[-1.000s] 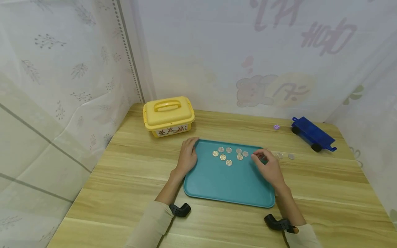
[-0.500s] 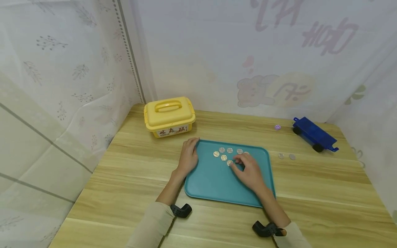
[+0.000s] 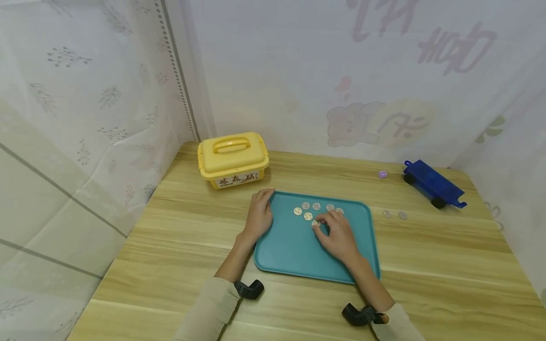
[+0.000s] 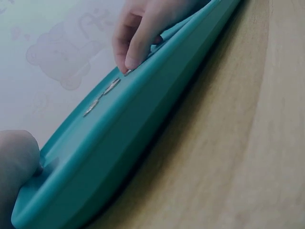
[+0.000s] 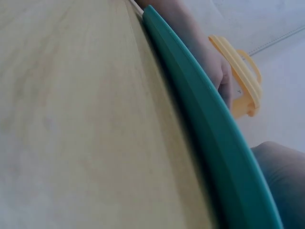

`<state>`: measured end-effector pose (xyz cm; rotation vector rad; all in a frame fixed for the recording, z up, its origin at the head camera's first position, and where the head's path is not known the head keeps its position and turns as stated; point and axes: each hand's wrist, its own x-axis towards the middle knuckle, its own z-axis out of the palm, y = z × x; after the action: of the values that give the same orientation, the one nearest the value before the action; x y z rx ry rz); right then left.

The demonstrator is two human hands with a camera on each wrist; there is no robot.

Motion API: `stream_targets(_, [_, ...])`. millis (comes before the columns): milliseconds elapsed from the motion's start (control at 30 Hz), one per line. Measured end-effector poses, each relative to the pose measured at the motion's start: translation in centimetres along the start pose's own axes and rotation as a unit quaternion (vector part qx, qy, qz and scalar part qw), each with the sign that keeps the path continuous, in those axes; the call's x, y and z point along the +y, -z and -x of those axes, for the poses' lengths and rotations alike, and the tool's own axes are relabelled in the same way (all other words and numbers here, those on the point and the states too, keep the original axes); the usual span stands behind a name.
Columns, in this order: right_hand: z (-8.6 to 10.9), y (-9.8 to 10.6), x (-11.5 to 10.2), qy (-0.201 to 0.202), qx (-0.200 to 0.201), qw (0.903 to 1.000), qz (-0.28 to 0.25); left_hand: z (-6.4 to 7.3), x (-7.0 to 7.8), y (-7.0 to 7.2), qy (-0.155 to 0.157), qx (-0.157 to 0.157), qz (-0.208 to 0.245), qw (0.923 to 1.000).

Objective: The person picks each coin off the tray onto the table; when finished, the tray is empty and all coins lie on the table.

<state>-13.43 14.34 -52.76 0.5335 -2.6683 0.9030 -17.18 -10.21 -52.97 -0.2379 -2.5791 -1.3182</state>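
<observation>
Right hand (image 3: 339,237) pinches a gold-toned coin (image 3: 315,223) on the teal tray (image 3: 290,255), nearer the person than the other coins (image 3: 297,211); left hand (image 3: 258,213) grips the tray's left edge. Watching remotely, I judge the step to be adjusting this coin's place; the next move calls for loosening the pinch lightly, without nudging its neighbours.

Room over tray (image 3: 292,251), nr ctr; hands (image 3: 259,214) (image 3: 340,238) block L/R.
</observation>
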Motion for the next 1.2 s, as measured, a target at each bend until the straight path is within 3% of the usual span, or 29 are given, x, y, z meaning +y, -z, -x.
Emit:
stream_targets(200, [0.01, 0.25, 0.03, -0.014, -0.028, 0.9991, -0.027, 0.04, -0.04, 0.08, -0.003, 0.0, -0.001, 1.0])
stream_targets(600, [0.2, 0.28, 0.24, 0.048, -0.02, 0.9982, -0.03, 0.07, 0.1, 0.08, 0.004, -0.004, -0.002, 1.0])
stream_targets(1200, [0.06, 0.55, 0.52, 0.032, -0.04, 0.9967, -0.064, -0.01, 0.1, 0.05, -0.001, 0.0, -0.004, 1.0])
